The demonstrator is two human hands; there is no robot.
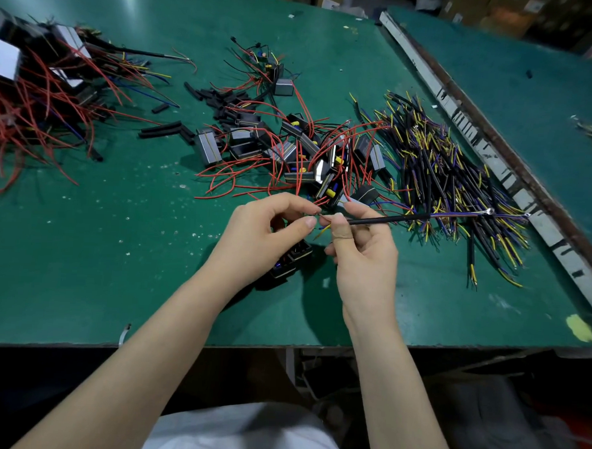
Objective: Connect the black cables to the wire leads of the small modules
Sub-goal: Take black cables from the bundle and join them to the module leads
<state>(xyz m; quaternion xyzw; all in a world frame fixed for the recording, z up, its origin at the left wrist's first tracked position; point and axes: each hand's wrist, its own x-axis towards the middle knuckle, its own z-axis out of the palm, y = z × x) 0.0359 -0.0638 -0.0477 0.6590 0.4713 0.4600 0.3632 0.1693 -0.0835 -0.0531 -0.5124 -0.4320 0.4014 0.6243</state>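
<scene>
Left hand (274,223) pinching a thin red wire lead (317,210) between thumb and forefinger; right hand (358,251) pinching the near end of a black cable (384,220), thumb on top, remaining fingers curled loosely beneath. Bared ends meeting in the small gap between the two thumbs — exact contact too fine to make out. Cable running away to the right of the right hand, blue and yellow cores ending in a ring terminal (490,211) over the loose cable pile (444,184). Small module (291,262) lying on the table (115,249) just below the left hand, partly hidden by the wrist; whether the pinched lead belongs to it, not possible to tell.

Likely trouble: thin strands slipping apart or fraying under a clumsy twist, leaving a weak joint. Far end of the cable resting in the pile, so a pull toward the body could snag neighbours and drag them along. Red leads from the module heap (291,152) just beyond the fingers reaching close enough to tangle with the working lead. A tug on the lead could also shift the module under the wrist.

Room: bare green surface to the left of the left hand and toward the body, with the table's near edge well behind both wrists. Beyond the fingers, crowded. Far right of the right hand, a raised metal strip (497,159) bounding the pile. Sleeve tubes (208,96) and finished assemblies (38,83) well off to the far left.
</scene>
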